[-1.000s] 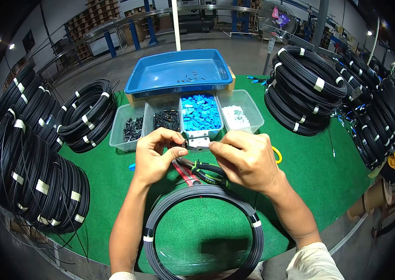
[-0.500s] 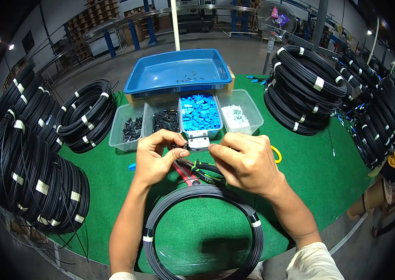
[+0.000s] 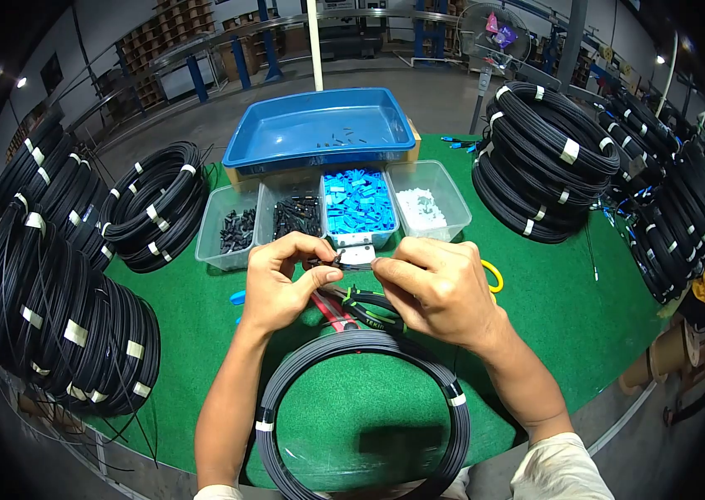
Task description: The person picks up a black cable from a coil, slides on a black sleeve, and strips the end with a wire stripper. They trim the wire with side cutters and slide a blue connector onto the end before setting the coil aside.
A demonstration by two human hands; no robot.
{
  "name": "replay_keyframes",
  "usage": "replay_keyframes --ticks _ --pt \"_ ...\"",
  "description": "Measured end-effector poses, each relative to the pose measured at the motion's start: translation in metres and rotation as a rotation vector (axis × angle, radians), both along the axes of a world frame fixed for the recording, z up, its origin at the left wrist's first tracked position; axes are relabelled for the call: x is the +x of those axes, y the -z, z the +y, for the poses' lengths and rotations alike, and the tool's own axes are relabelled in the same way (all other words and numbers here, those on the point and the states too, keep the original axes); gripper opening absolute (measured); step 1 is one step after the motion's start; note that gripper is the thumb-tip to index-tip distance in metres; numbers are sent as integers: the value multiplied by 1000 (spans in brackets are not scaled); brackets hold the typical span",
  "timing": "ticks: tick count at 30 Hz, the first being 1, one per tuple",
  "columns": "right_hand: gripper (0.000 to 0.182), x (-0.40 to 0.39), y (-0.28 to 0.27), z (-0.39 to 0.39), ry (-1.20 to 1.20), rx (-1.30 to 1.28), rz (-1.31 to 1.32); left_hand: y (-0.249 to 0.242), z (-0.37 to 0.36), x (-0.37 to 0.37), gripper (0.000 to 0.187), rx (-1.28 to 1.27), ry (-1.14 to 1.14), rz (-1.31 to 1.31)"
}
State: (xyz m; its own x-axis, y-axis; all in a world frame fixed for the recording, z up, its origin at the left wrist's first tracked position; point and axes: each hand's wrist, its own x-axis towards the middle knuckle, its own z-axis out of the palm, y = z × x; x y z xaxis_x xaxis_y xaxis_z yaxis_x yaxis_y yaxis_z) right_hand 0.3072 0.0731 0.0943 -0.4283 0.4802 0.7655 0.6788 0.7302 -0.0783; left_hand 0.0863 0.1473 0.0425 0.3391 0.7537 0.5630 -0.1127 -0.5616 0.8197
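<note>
right now both hands meet above the green table (image 3: 586,283), at about the middle of the view. the left hand (image 3: 277,283) pinches a small black connector piece (image 3: 325,263) between thumb and fingertips, its grip narrow and closed on that piece. the right hand (image 3: 440,287) comes in from 3 o'clock, its thumb and forefinger pressed together just beside the same piece; its grip is tight, on something too thin to make out, probably the cable end.

just under the hands, toward 6 o'clock, lies a loose coil of black cable (image 3: 361,400) bound with white tape, flat on the table. between the hands and that coil rest red-handled pliers (image 3: 329,310) and a black and green hand tool (image 3: 373,307), touching each other. a yellow loop handle (image 3: 494,275) shows at 3 o'clock of the right hand, partly hidden by it.

at 12 o'clock of the hands stands a row of 4 clear bins: 2 with black parts (image 3: 237,229), 1 with blue parts (image 3: 358,202), 1 with white parts (image 3: 421,207). behind them sits a blue tray (image 3: 319,129) holding a few small dark bits. stacks of taped black cable coils stand at 9 o'clock (image 3: 60,325), at 10 o'clock (image 3: 156,204) and at 2 o'clock (image 3: 548,162).
</note>
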Motion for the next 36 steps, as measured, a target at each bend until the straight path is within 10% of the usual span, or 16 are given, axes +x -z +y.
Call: replay_keyframes --ticks 36 --pt "20 3 15 10 75 62 -83 3 -3 5 19 -62 42 -49"
